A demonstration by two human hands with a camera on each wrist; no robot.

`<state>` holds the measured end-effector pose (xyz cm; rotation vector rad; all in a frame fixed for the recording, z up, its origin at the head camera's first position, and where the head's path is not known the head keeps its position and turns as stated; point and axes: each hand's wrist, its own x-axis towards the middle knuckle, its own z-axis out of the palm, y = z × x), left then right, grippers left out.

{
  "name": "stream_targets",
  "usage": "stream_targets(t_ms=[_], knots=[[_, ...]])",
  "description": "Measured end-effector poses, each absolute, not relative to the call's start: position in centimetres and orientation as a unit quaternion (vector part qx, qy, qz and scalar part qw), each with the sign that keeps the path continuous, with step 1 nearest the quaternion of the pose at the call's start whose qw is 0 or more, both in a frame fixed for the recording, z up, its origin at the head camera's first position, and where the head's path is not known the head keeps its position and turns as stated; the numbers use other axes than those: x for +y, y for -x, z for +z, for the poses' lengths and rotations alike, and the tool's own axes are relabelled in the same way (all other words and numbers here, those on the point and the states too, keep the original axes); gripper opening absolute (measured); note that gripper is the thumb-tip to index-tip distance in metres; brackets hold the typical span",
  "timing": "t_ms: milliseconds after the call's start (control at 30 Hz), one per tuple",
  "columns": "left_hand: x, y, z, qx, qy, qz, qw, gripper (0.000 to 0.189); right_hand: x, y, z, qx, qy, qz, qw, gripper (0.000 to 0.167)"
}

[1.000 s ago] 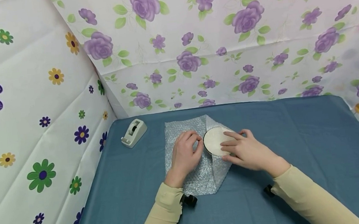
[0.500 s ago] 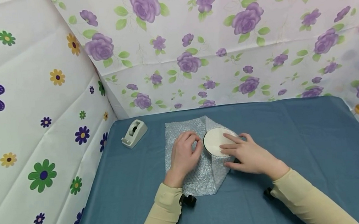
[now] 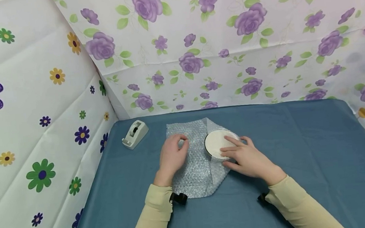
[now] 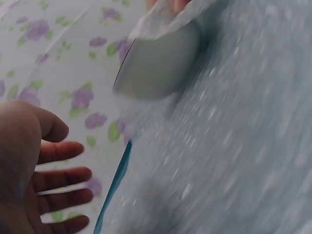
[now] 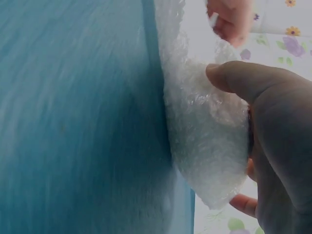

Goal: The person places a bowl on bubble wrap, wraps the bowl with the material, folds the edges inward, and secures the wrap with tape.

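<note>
Head: the white round dish (image 3: 213, 144), without a long axis, lies on bubble wrap (image 3: 194, 160) that laps its right side. The right grip (image 3: 251, 161), fingers spread, rests on it, nearer than the left grip (image 3: 173, 154), left of the dish.

Left wrist: left fingers spread, holding nothing.

Right wrist: thumb (image 5: 239, 78) against wrap. No writing readable.

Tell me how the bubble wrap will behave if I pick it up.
The bubble wrap is probably floppy: its right part creases and bends against the white round thing. It looks light for its size, a thin sheet with the blue table tinting through. Lifting it could drag the white round thing, since the two touch.
</note>
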<state>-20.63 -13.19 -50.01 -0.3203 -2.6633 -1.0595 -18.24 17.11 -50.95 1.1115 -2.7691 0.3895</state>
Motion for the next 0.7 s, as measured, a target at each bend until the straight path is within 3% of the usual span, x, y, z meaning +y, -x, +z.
stream_targets(t_ms=[167,467,700], knots=[[-15.9,22.3,-50.1,-0.910,0.019,-0.411,0.054,0.034,16.8,18.2,-50.9,-0.925,-0.350,0.143,0.047,0.036],[-18.2,25.0,-50.4,-0.857,-0.090,-0.506,-0.028,0.049,16.9,18.0,-51.1,-0.920,-0.353,0.163,0.047,0.036],[-18.4,26.5,-49.8,-0.793,-0.127,-0.594,-0.053,0.053,16.8,18.2,-51.1,-0.917,-0.361,0.161,0.059,0.034]])
